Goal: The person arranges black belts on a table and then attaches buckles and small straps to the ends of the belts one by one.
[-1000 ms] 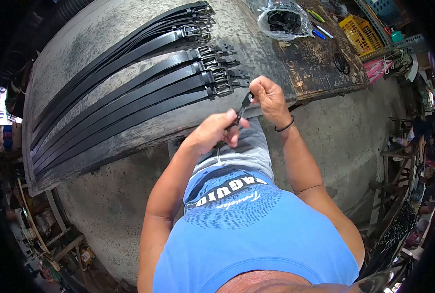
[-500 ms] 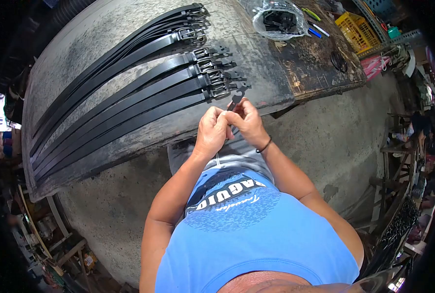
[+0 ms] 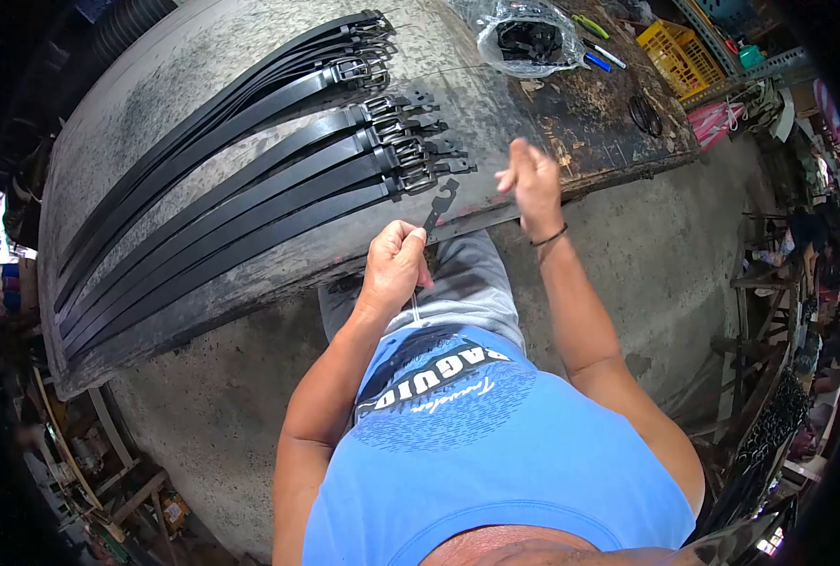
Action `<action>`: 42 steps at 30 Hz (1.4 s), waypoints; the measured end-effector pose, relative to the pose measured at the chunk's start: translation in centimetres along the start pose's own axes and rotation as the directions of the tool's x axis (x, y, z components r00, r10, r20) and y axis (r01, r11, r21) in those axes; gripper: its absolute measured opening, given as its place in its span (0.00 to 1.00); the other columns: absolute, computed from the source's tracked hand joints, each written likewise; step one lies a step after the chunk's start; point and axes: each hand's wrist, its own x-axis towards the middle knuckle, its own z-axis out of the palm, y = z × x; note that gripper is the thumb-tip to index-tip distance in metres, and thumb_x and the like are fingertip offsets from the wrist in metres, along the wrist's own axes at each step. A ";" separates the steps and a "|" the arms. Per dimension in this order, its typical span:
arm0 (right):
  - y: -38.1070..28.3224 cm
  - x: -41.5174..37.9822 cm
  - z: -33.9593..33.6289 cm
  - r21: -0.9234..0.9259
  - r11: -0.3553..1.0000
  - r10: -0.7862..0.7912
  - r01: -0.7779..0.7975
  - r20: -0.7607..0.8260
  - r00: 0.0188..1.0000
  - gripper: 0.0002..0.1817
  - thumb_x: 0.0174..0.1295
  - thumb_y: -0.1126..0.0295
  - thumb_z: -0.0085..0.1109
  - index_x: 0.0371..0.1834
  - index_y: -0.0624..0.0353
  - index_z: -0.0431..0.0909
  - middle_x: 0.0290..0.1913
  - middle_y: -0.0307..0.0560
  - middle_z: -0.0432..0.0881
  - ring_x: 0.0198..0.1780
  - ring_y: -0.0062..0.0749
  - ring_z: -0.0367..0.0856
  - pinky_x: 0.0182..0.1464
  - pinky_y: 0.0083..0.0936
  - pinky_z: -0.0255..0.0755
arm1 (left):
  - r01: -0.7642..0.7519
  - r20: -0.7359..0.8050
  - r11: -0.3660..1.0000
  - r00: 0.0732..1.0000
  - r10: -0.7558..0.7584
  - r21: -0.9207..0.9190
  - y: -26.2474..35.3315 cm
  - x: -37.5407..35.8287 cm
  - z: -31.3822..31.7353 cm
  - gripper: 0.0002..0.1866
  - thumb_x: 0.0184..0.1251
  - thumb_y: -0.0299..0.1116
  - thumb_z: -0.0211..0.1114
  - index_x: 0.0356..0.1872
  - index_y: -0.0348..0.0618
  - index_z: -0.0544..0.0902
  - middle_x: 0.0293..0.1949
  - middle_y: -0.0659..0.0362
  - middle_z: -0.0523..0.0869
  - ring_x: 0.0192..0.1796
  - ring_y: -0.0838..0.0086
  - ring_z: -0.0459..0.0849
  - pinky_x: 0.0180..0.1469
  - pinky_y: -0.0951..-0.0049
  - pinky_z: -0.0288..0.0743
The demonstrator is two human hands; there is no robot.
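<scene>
My left hand pinches a flat black belt hanger between thumb and fingers, its hooked end pointing up and away from me at the table's near edge. My right hand is raised to the right of it, fingers stretched out and thumb apart, with nothing seen in it. Just beyond the left hand lie black belts side by side, their metal buckles toward the right. Similar black hangers stick out past several buckles.
The belts rest on a worn grey table. Toward the back right are a clear plastic bag of black pieces, a blue marker, a green-handled tool and a black coil. A yellow crate stands beyond.
My right hand has let go of the hanger and moved right and up, its fingers opening out. My left hand keeps the hanger and has shifted slightly left and down.
</scene>
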 end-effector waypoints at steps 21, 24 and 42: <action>-1.0 -2.1 1.8 0.099 0.986 0.106 -0.134 0.252 0.962 0.22 0.70 0.50 0.48 0.42 0.61 0.77 0.28 0.35 0.77 0.29 0.14 0.75 0.33 0.14 0.72 | -0.067 0.016 0.994 0.998 0.066 0.082 -0.8 0.0 0.8 0.11 0.73 0.33 0.52 0.31 0.38 0.71 0.13 0.62 0.73 0.13 0.80 0.70 0.18 0.79 0.67; -0.9 -3.1 2.9 -0.052 0.997 0.066 -0.050 0.377 0.924 0.14 0.70 0.60 0.52 0.39 0.60 0.78 0.23 0.33 0.74 0.24 0.14 0.71 0.28 0.13 0.69 | -0.071 0.037 0.993 0.997 0.068 0.094 -0.6 0.1 1.1 0.12 0.72 0.35 0.53 0.30 0.38 0.71 0.15 0.62 0.75 0.15 0.80 0.74 0.19 0.79 0.68; -2.7 -1.4 2.3 -0.312 0.934 -0.166 0.173 0.051 0.985 0.16 0.67 0.60 0.56 0.26 0.61 0.77 0.16 0.36 0.73 0.20 0.16 0.68 0.22 0.23 0.64 | -0.047 0.307 0.993 0.952 0.012 0.107 0.5 0.3 1.1 0.16 0.73 0.42 0.52 0.33 0.39 0.76 0.18 0.61 0.78 0.20 0.81 0.76 0.24 0.80 0.69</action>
